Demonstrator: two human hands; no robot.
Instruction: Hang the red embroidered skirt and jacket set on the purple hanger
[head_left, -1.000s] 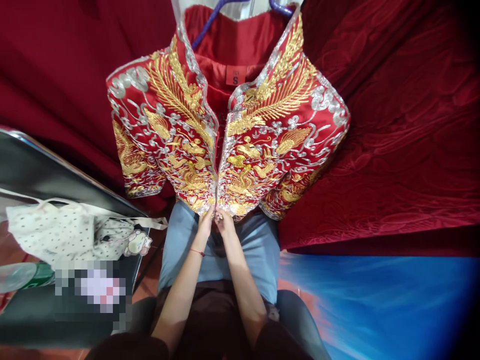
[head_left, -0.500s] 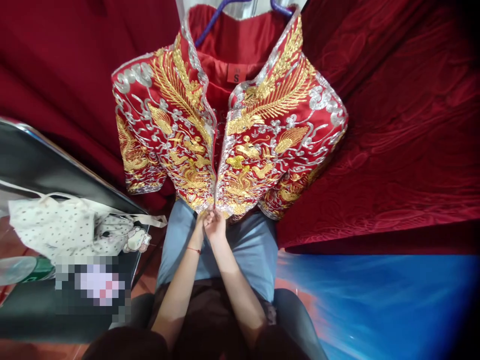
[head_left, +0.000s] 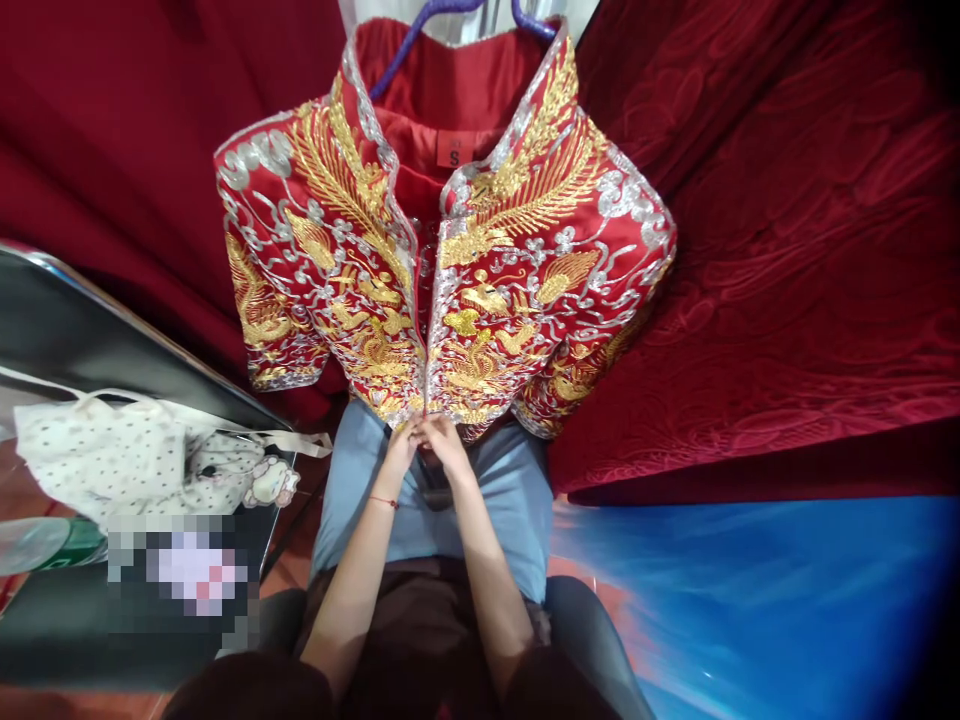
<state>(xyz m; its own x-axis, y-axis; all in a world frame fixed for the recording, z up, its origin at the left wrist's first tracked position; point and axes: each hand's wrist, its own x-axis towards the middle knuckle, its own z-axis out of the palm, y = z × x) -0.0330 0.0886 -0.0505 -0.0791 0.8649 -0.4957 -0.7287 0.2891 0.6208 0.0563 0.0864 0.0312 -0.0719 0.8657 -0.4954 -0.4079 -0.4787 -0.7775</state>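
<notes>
The left hand point(head_left: 403, 442) and right hand point(head_left: 446, 443) pinch the jacket point(head_left: 484, 300) at its bottom front edges, its body spreading upward beyond their fingertips.

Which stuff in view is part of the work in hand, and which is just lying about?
In hand:
- embroidered red jacket, lower front edges at the fingers
- left hand and right hand
- purple hanger, inside the collar

Lying about:
- dotted white bag
- plastic bottle
- blurred-out item, can't identify
</notes>
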